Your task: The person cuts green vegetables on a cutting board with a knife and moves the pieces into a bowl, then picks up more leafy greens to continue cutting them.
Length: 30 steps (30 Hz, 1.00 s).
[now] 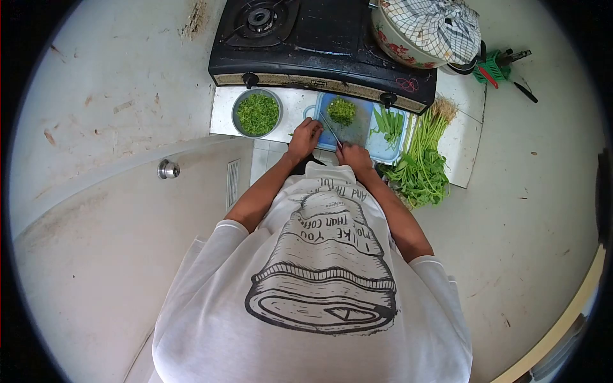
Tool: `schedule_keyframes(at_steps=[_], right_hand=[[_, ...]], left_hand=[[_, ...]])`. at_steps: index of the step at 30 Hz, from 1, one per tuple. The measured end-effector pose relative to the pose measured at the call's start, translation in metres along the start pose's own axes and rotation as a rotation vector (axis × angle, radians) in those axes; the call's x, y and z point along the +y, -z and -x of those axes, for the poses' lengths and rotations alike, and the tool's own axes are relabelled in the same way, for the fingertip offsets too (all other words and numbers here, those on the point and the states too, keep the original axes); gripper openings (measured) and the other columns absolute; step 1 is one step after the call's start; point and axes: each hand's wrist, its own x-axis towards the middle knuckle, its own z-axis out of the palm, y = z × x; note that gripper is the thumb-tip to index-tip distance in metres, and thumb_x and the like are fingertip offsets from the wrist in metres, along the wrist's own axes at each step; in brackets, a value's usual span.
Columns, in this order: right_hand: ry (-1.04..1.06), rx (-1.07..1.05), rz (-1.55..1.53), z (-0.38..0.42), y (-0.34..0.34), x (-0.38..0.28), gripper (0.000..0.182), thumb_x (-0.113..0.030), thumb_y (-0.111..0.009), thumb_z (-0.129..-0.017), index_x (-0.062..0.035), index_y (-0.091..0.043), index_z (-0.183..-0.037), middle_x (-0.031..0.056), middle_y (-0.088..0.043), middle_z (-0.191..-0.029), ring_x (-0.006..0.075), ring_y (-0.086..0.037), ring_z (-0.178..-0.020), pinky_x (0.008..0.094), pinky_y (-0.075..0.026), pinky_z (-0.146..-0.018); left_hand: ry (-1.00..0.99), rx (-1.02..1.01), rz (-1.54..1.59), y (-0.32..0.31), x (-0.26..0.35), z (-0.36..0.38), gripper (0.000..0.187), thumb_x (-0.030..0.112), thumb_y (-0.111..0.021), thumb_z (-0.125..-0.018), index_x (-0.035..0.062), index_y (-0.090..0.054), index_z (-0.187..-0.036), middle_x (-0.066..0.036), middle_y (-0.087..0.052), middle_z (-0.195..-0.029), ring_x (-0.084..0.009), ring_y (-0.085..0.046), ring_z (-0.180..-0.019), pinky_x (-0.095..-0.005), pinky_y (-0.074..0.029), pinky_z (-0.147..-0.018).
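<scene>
A blue cutting board [362,141] lies on the white counter below the stove. My right hand [354,156] is closed round the handle of a knife [331,130], whose blade points up and left over the board. At the board's left edge is my left hand [307,135], its fingers curled near the knife tip; what they hold, if anything, is too small to tell. Chopped greens [341,111] are heaped on the board above the blade. Cut leaf pieces [388,124] rest on the right part of the board.
A grey bowl [276,123] of chopped greens stands on the left. Leafy stalks with roots [424,153] lie at the right. Behind are a black gas stove [332,54], a floral pot [408,53] under a checked cloth, and a green basket [492,66] with utensils.
</scene>
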Motion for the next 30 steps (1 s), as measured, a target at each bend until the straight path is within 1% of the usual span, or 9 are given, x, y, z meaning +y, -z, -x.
schedule_keyframes(at_steps=[4,8,10,13,16,20,22,26,30], right_hand=[[0.022,-0.042,0.003,0.003,0.006,-0.004,0.041,-0.037,-0.056,-0.101,0.0019,-0.068,-0.094,0.0257,-0.072,-0.079,0.0434,-0.073,-0.076,0.0535,-0.060,-0.073],[0.055,-0.035,0.017,0.001,0.002,-0.001,0.041,-0.036,-0.056,-0.101,0.0025,-0.068,-0.095,0.0253,-0.072,-0.078,0.0425,-0.073,-0.073,0.0538,-0.060,-0.071],[0.055,-0.022,0.020,-0.001,-0.005,0.002,0.042,-0.037,-0.055,-0.102,0.0019,-0.068,-0.093,0.0245,-0.072,-0.077,0.0417,-0.074,-0.072,0.0538,-0.060,-0.069],[0.077,0.014,0.043,-0.005,-0.005,0.001,0.046,-0.040,-0.053,-0.103,0.0003,-0.069,-0.090,0.0234,-0.073,-0.075,0.0400,-0.074,-0.071,0.0524,-0.060,-0.067],[0.074,0.061,0.083,-0.011,-0.006,-0.005,0.049,-0.043,-0.051,-0.104,-0.0017,-0.071,-0.087,0.0220,-0.073,-0.075,0.0383,-0.075,-0.070,0.0503,-0.061,-0.066],[0.089,0.128,0.101,-0.012,-0.005,-0.008,0.051,-0.044,-0.051,-0.104,-0.0029,-0.073,-0.083,0.0207,-0.073,-0.075,0.0370,-0.075,-0.068,0.0486,-0.061,-0.065],[0.082,0.122,0.098,-0.008,-0.006,-0.004,0.051,-0.043,-0.052,-0.104,-0.0029,-0.073,-0.082,0.0203,-0.073,-0.074,0.0370,-0.074,-0.067,0.0487,-0.061,-0.065],[0.080,0.108,0.051,0.004,-0.006,0.004,0.050,-0.042,-0.053,-0.103,-0.0025,-0.073,-0.081,0.0205,-0.073,-0.073,0.0379,-0.074,-0.066,0.0490,-0.060,-0.065],[0.044,0.060,0.042,0.003,0.000,0.002,0.049,-0.041,-0.053,-0.103,-0.0010,-0.073,-0.086,0.0219,-0.073,-0.076,0.0387,-0.074,-0.070,0.0498,-0.060,-0.068]], left_hand=[[0.037,-0.015,0.009,0.001,0.002,-0.001,0.005,0.003,-0.068,-0.092,0.0016,-0.067,-0.097,-0.017,-0.061,-0.090,-0.0384,-0.066,-0.085,-0.0465,-0.054,-0.077],[-0.017,-0.036,-0.053,0.002,0.002,-0.001,0.008,0.001,-0.067,-0.092,0.0012,-0.067,-0.100,-0.018,-0.061,-0.094,-0.0391,-0.066,-0.087,-0.0473,-0.054,-0.078],[-0.026,-0.057,-0.067,0.003,0.003,0.002,0.010,0.001,-0.066,-0.092,0.0011,-0.067,-0.102,-0.018,-0.060,-0.096,-0.0397,-0.066,-0.088,-0.0475,-0.054,-0.079],[-0.113,-0.030,-0.077,0.002,0.000,0.007,0.015,0.001,-0.065,-0.093,0.0013,-0.067,-0.107,-0.019,-0.061,-0.100,-0.0410,-0.066,-0.088,-0.0475,-0.055,-0.080],[-0.074,-0.031,-0.063,0.001,0.000,0.011,0.015,0.001,-0.065,-0.093,0.0015,-0.068,-0.108,-0.020,-0.062,-0.100,-0.0414,-0.066,-0.087,-0.0472,-0.055,-0.080],[-0.040,-0.007,-0.093,0.002,0.004,0.010,0.013,0.002,-0.065,-0.094,0.0010,-0.070,-0.106,-0.019,-0.063,-0.097,-0.0402,-0.066,-0.085,-0.0470,-0.055,-0.078],[-0.021,0.009,-0.083,0.002,0.006,0.009,0.011,0.002,-0.066,-0.094,0.0006,-0.070,-0.104,-0.019,-0.063,-0.094,-0.0395,-0.066,-0.084,-0.0466,-0.054,-0.077],[-0.053,0.024,-0.112,0.000,0.003,0.009,0.011,0.002,-0.066,-0.094,0.0006,-0.071,-0.103,-0.019,-0.062,-0.093,-0.0389,-0.065,-0.082,-0.0466,-0.054,-0.075],[-0.027,-0.003,-0.116,0.000,0.003,0.009,0.012,0.001,-0.066,-0.093,0.0016,-0.071,-0.104,-0.019,-0.060,-0.090,-0.0389,-0.063,-0.081,-0.0473,-0.052,-0.074]])
